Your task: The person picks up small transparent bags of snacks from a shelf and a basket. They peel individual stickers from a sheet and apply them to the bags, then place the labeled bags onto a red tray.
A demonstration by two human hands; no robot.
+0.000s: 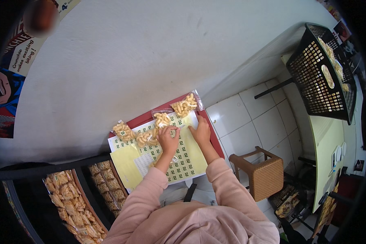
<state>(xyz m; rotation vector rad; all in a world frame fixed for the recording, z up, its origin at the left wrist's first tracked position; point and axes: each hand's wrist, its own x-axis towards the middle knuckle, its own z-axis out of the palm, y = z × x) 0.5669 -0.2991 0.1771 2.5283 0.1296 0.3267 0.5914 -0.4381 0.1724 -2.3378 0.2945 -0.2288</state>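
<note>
A sheet of green-printed stickers point(183, 152) on pale yellow backing lies over a red tabletop point(215, 141) in front of me. Thumb and forefinger of my left hand point(168, 141) come together above the sheet, with a small pale sticker point(182, 126) at their tips. My right hand point(202, 131) rests at the sheet's right side, thumb and fingers apart. Clear bags of curved tube-shaped snacks lie along the far edge: a left bag point(123, 131) bearing a green sticker, a middle bag point(162, 119) and a right bag point(184, 105). Another bag point(145, 138) sits beside my left hand; one more is partly hidden under that wrist.
Trays of packed snacks point(71, 201) stand in a black rack at lower left. A white wall point(140, 61) rises beyond the table. To the right are a brown woven-pattern stool point(265, 174), tiled floor point(241, 119) and a black plastic basket point(317, 73) holding bags.
</note>
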